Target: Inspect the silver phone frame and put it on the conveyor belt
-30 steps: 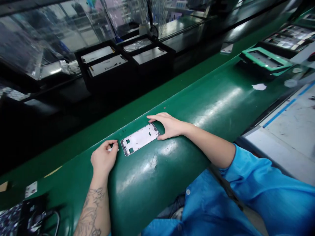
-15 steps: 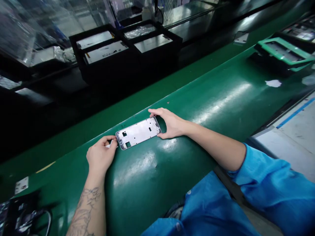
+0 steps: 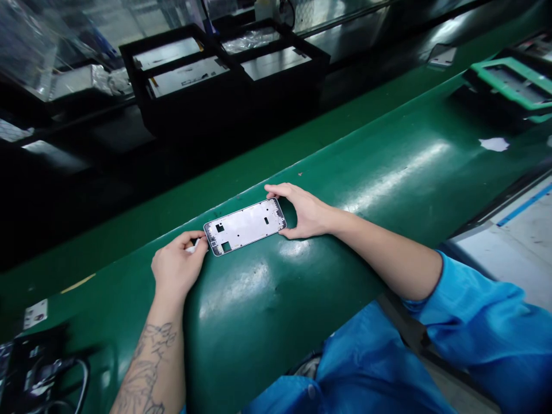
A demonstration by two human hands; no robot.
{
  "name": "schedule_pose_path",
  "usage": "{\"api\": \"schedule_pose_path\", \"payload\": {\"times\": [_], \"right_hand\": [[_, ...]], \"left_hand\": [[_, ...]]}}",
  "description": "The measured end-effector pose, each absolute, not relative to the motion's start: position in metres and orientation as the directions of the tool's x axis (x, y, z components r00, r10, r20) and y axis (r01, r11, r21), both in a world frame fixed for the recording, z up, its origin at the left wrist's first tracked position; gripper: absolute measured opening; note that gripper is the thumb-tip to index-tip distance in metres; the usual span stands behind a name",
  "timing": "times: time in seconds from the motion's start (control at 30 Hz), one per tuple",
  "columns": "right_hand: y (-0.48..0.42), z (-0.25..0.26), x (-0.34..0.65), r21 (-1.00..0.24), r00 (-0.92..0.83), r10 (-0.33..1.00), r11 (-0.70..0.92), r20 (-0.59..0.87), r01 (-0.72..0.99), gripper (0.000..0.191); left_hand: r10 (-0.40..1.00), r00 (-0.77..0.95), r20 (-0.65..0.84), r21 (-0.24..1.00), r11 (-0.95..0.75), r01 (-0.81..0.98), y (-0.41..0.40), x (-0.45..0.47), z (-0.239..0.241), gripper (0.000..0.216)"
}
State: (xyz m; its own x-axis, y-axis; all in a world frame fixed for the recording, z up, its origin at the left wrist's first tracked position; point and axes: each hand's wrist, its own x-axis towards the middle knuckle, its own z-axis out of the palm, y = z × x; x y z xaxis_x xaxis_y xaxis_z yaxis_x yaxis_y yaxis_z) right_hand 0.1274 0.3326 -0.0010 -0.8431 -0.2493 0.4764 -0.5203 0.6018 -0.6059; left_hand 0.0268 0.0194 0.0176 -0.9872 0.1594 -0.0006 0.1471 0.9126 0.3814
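Observation:
A silver phone frame (image 3: 245,226) lies flat on the green conveyor belt (image 3: 388,172). My right hand (image 3: 304,210) cups its right end, thumb and forefinger on the two corners. My left hand (image 3: 176,267) rests at the frame's left end and pinches a small white piece (image 3: 192,246) between thumb and forefinger, touching the frame's corner.
Black trays (image 3: 224,69) with flat panels stand beyond the belt at the back. A green-rimmed fixture (image 3: 511,83) and a white scrap (image 3: 494,144) lie on the belt at right. A dark tool with a cable (image 3: 47,374) sits at lower left beside a small label (image 3: 35,313).
The view has shifted slightly. My right hand has closed around the frame's right end, and my left hand has brought the white piece against the frame's left corner.

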Motion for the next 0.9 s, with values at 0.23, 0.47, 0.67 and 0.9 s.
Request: {"api": "schedule_pose_path", "payload": {"times": [0.23, 0.47, 0.67, 0.9], "right_hand": [[0.332, 0.001, 0.129, -0.642, -0.855, -0.222, 0.58, 0.468, -0.502, 0.096], [0.329, 0.009, 0.132, -0.632, -0.787, -0.197, 0.498, 0.584, -0.594, 0.104], [0.326, 0.013, 0.131, -0.548, -0.682, -0.222, 0.447, 0.697, -0.707, 0.106], [0.325, 0.017, 0.132, -0.552, -0.669, -0.214, 0.418, 0.712, -0.721, 0.105]], "left_hand": [[0.35, -0.924, 0.154, 0.457, 0.804, 0.381, 0.012, 0.032, 0.01, 0.032], [0.361, -0.729, 0.582, 0.44, 0.614, 0.655, 0.006, 0.042, 0.01, 0.019], [0.418, -0.503, 0.756, 0.296, 0.467, 0.833, 0.013, 0.041, 0.013, 0.031], [0.409, -0.463, 0.786, 0.289, 0.42, 0.86, 0.02, 0.045, 0.022, 0.041]]}}
